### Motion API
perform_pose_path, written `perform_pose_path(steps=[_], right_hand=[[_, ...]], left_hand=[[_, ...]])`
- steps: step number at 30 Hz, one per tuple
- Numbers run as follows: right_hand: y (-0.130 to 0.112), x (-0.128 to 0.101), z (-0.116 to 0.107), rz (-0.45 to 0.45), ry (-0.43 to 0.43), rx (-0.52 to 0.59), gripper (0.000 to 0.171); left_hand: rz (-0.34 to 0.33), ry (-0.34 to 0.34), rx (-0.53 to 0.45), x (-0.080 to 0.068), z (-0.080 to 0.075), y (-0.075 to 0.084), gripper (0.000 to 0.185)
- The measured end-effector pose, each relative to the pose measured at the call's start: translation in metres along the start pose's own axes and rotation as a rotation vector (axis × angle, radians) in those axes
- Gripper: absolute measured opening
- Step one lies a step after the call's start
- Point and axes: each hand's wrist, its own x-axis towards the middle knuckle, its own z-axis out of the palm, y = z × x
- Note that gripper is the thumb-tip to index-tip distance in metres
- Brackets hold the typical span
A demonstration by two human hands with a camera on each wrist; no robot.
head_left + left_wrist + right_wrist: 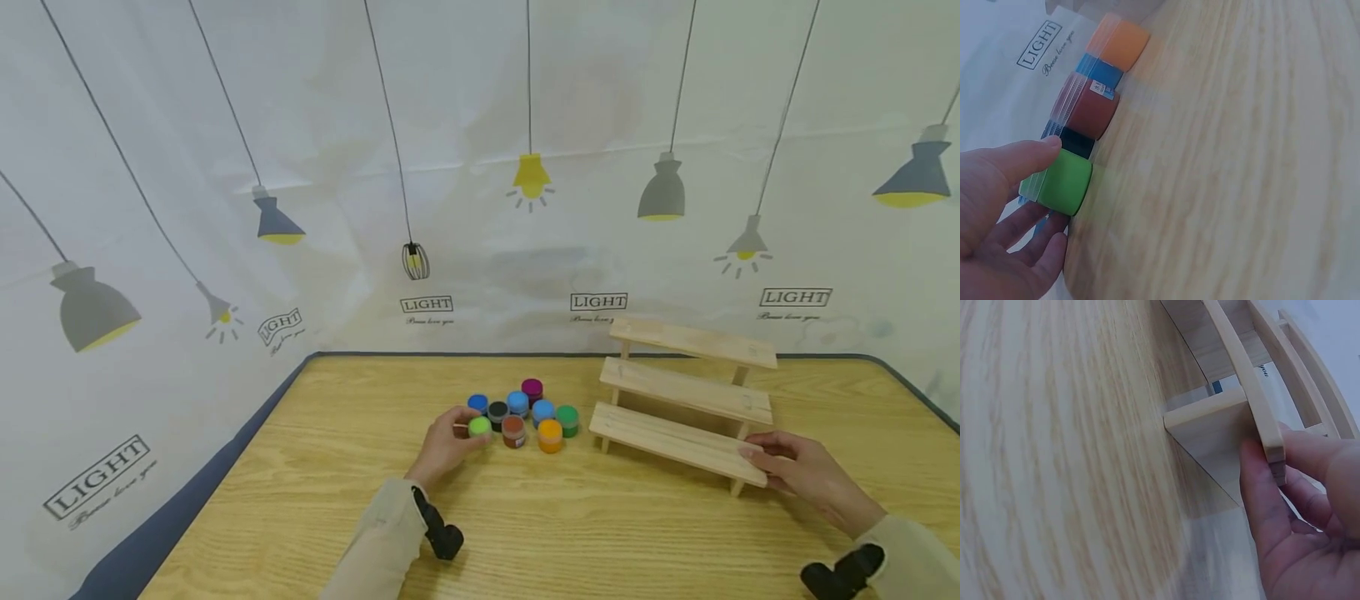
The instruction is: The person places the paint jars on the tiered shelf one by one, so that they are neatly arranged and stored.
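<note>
Green-lidded jar [479, 427] sits pinched in my left hand [444, 446], thumb [1019, 156] on top and fingers curled beneath, at the 9 o'clock edge of a cluster of nine small round jars [522, 412] with coloured lids. My right hand [806, 475] grips the near end of the lowest step of a pale three-step wooden rack [686, 400], thumb against its edge. Both stand on a grained wooden table [525, 533], the rack at 3 o'clock of the jars.

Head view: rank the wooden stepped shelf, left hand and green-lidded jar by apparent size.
1. Wooden stepped shelf, clearly largest.
2. Left hand, which grips the jar.
3. Green-lidded jar, smallest.
All sit at similar depth, so the order seems safe.
</note>
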Motion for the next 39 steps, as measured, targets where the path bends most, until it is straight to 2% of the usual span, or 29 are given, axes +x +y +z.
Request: perform_pose_path(steps=[12, 19, 26, 39], right_hand=[[-0.001, -0.003, -0.006, -0.025, -0.030, -0.027, 0.061], [0.004, -0.003, -0.008, -0.054, -0.064, 0.015, 0.057], [0.009, -0.002, -0.008, -0.057, -0.064, 0.047, 0.053], [0.009, 0.001, -0.007, -0.075, -0.078, 0.059, 0.051]], left_hand=[[0.018, 0.006, -0.009, 0.000, 0.001, 0.002, 0.034], [0.035, 0.001, -0.008, -0.001, 0.001, 0.001, 0.036], [0.023, 0.001, -0.018, 0.000, 0.001, 0.001, 0.035], [0.029, 0.022, 0.004, 0.000, -0.004, -0.004, 0.035]])
